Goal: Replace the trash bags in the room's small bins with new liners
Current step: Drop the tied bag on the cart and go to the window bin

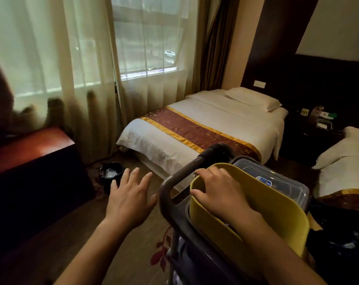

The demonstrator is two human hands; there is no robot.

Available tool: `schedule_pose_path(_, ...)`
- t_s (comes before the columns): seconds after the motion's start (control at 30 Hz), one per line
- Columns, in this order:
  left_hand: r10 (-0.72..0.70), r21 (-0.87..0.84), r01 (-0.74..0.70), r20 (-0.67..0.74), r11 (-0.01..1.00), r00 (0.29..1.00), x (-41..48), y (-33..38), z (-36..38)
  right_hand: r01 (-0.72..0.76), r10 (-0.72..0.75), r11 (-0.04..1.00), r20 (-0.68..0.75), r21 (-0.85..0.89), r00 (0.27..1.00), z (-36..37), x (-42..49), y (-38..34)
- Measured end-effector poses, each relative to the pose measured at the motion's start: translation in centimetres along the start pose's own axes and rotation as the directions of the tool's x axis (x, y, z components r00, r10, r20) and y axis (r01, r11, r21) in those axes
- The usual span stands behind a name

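Sheer curtains (71,58) cover the wide window at the far side of our hotel room, and a made bed (205,128) with a maroon and gold runner stands below it, its pillow against the dark headboard. We see a second bed (343,161) at the right edge, with a dark nightstand (314,128) carrying small items between the two. A reddish wooden desk (26,153) fills the left side.

On the floor between the desk's near corner and the foot of the first bed stands the small black bin (111,175), lined with a dark bag and holding something pale and crumpled; we cannot tell what it is.

Our left hand (129,198) hangs in the air just left of the cart handle (186,171), palm down, fingers spread apart and holding nothing. The bin shows just beyond its fingertips.

Our right hand (221,194) lies inside the yellow tub (277,210) on the cart, fingers loosely curved and resting near the tub's front rim; we cannot tell whether it grips anything. Behind the tub sits a clear plastic box (277,182) with a lid, and a dark bag (343,243) hangs at the cart's right side
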State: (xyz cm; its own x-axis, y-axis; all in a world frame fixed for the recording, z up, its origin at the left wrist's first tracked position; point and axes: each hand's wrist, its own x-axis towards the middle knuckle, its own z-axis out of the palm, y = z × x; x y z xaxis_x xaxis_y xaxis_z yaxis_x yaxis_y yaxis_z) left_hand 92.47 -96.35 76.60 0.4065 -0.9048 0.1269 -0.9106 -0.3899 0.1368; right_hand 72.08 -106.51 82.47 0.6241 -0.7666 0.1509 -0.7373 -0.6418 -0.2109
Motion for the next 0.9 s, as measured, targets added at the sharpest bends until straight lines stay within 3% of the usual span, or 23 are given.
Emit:
schedule_pose_path(0.23,-0.136,0.045,0.136,0.011,0.99,0.991,-0.5,-9.5,-0.9,0.112,-0.111,0.994,0.04,-0.013,0.993,3.4,4.9,-8.0)
schedule_pose_path(0.47,-0.203,0.116,0.189,0.115,0.975,0.972,0.1,-20.0,-1.5,0.119,-0.112,0.992,0.123,-0.051,0.986,7.3,10.9,-16.0)
schedule_pose_path(0.9,-0.283,0.092,0.27,0.197,0.959,0.939,11.5,-30.8,2.0,0.161,-0.129,0.979,0.23,-0.126,0.965,17.8,26.1,-22.8)
